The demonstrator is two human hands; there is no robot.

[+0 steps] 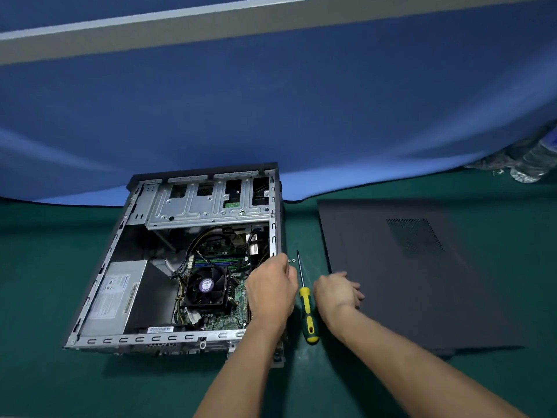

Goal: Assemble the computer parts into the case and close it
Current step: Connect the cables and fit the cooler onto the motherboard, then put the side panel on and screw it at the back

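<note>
**Side panel lies to the right of the open case, under the right hand**

The green work mat (90,381) carries everything, with a blue cloth backdrop (271,116) rising behind it. The open black and silver computer case (132,267) lies on its side at the left, its silver drive cage at the far end, its grey power supply box (113,300) at the near left, and its black CPU cooler fan (206,286) over the green motherboard. The parts look seated, so closing seems the step in hand.

The flat dark grey metal side panel (422,273) lies on the mat to the right of the case, well apart from the opening, its long axis running near to far. The right hand (337,289) is the nearer one: it rests on the panel's near left edge, fingers curled over that edge, though whether they truly pinch it cannot be told. The panel would have to travel left to cover the case.

The left hand (271,292) sits at the case's right rim, fingers bent down over the metal; what they hold, if anything, is hidden.

Between the hands lies a yellow and green handled screwdriver (306,306), tip pointing far. Just left of its tip sit two small silver screws (291,260), untouched.
</note>
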